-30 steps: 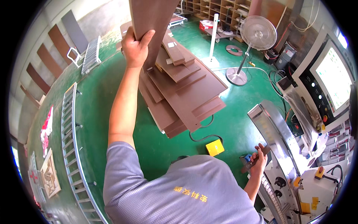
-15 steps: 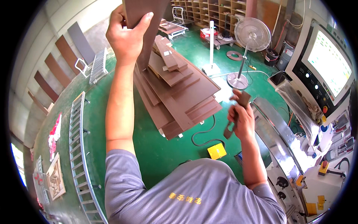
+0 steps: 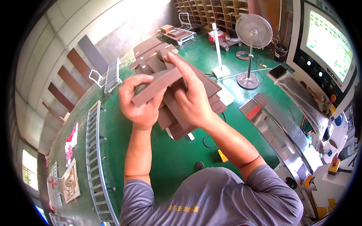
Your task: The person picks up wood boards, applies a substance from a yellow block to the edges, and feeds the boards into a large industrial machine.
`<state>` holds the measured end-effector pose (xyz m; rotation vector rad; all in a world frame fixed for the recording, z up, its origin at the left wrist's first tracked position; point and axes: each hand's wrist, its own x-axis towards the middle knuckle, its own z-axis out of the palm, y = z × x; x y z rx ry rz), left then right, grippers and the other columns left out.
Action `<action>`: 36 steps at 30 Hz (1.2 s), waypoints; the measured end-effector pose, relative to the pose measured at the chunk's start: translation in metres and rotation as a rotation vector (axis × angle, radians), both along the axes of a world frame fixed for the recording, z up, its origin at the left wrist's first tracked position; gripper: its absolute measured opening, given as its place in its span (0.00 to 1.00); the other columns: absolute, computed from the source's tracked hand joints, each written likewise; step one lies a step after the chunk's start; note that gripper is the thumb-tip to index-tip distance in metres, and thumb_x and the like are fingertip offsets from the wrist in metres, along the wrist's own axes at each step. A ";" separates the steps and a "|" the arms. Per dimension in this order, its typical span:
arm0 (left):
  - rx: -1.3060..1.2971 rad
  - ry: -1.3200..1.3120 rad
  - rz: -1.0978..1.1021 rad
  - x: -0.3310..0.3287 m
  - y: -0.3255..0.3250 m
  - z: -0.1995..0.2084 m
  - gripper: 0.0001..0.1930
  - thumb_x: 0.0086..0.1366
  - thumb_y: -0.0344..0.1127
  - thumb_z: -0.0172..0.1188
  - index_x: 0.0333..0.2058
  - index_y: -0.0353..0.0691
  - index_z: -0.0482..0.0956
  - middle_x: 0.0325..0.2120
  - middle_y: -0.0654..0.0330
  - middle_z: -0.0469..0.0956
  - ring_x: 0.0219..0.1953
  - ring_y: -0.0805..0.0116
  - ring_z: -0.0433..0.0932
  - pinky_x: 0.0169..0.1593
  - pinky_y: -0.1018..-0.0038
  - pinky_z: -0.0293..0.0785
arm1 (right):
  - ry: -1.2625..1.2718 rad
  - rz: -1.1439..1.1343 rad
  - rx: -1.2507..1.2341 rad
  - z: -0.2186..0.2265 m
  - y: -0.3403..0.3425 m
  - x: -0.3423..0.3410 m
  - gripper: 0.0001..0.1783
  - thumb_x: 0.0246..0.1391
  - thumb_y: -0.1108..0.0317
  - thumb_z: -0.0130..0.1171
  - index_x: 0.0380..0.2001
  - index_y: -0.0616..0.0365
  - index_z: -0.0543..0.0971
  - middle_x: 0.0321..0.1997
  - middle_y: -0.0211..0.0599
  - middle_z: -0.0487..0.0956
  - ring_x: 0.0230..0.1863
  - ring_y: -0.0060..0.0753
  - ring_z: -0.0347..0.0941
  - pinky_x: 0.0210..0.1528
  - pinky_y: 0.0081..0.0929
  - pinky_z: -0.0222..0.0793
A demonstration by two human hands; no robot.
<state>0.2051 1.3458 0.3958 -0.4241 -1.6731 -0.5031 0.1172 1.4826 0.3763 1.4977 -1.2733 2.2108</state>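
Note:
A brown board [image 3: 157, 87] is held up in front of me, its narrow edge toward me. My left hand [image 3: 140, 107] is closed around its left part, thumb on the near side. Against the board's right end lies my right hand [image 3: 191, 94], index finger stretched along the far side and the other fingers curled. Whatever sits inside those curled fingers is hidden. Below and beyond both hands is a stack of brown boards [image 3: 181, 116] of several sizes, partly covered by my hands.
Right of me stand a metal machine bed [image 3: 277, 128] and a control panel with a screen [image 3: 330, 49]. A pedestal fan [image 3: 253, 34] stands beyond. On the left is a roller conveyor [image 3: 92, 147]; a yellow box [image 3: 223, 155] lies on the green floor. A loaded cart [image 3: 181, 37] is at the back.
The board has come down from upright and turned its edge toward me in my left hand. My right hand, which held a small flat brown piece, has moved left to the board.

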 end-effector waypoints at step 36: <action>-0.176 -0.565 -0.597 -0.034 0.039 -0.008 0.25 0.50 0.43 0.80 0.46 0.40 0.88 0.53 0.56 0.83 0.57 0.56 0.79 0.60 0.62 0.75 | -0.342 -0.028 -0.100 -0.028 0.055 -0.024 0.32 0.58 0.79 0.61 0.66 0.57 0.67 0.46 0.36 0.80 0.45 0.27 0.78 0.48 0.27 0.78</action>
